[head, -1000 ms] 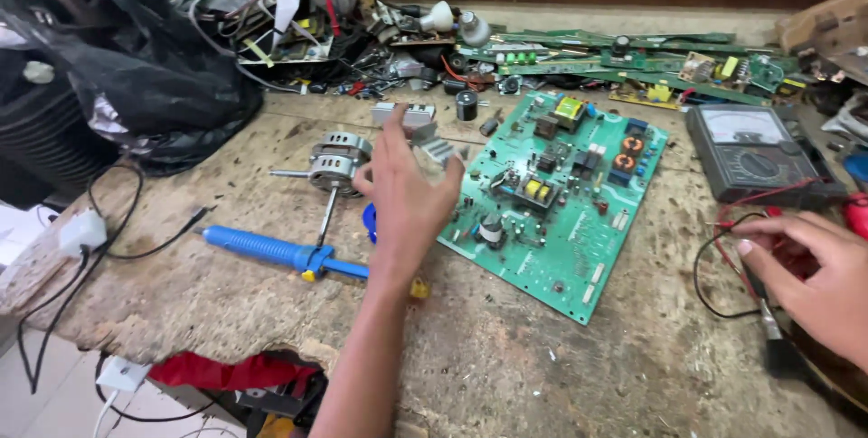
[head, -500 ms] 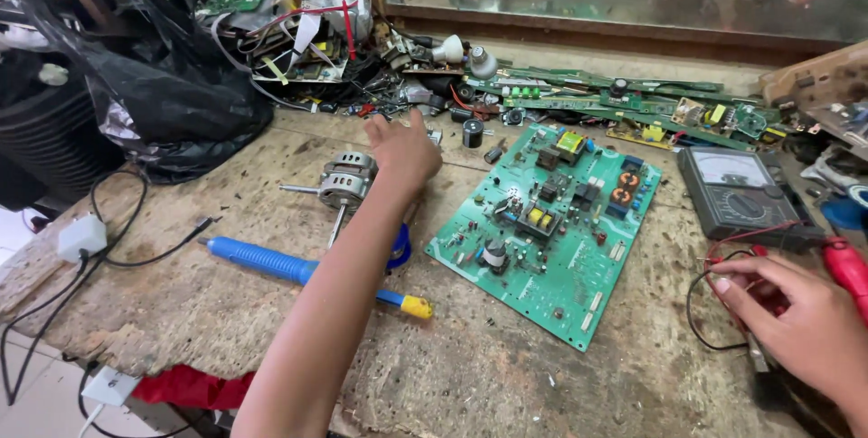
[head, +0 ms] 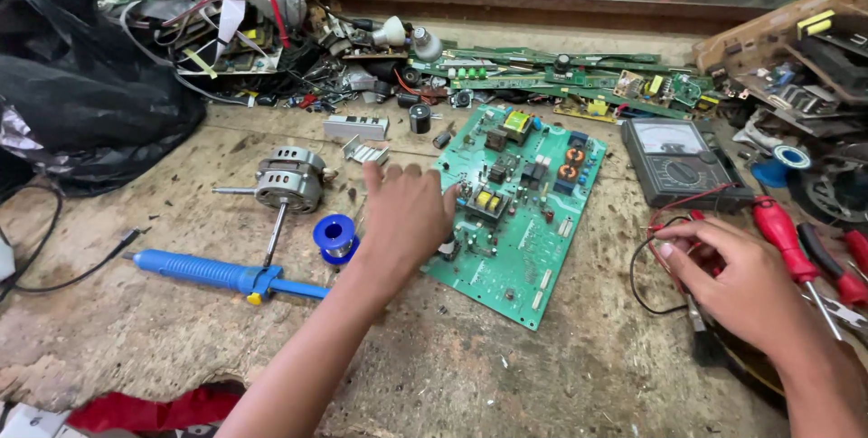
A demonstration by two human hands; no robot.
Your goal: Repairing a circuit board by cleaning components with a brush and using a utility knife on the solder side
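Our left hand (head: 407,216) hangs open and empty in the middle, touching the green board's (head: 520,212) left edge. Our right hand (head: 737,280), lower right, pinches wires (head: 653,253).

Open table (head: 506,375) along near edge, passable. Blocked centre by green circuit board (head: 515,198); left by motor (head: 289,180), blue solder spool (head: 336,235), blue desoldering pump (head: 217,273); right by multimeter (head: 674,160), red-handled screwdriver (head: 785,237). Far edge choked with scrap boards (head: 579,72).
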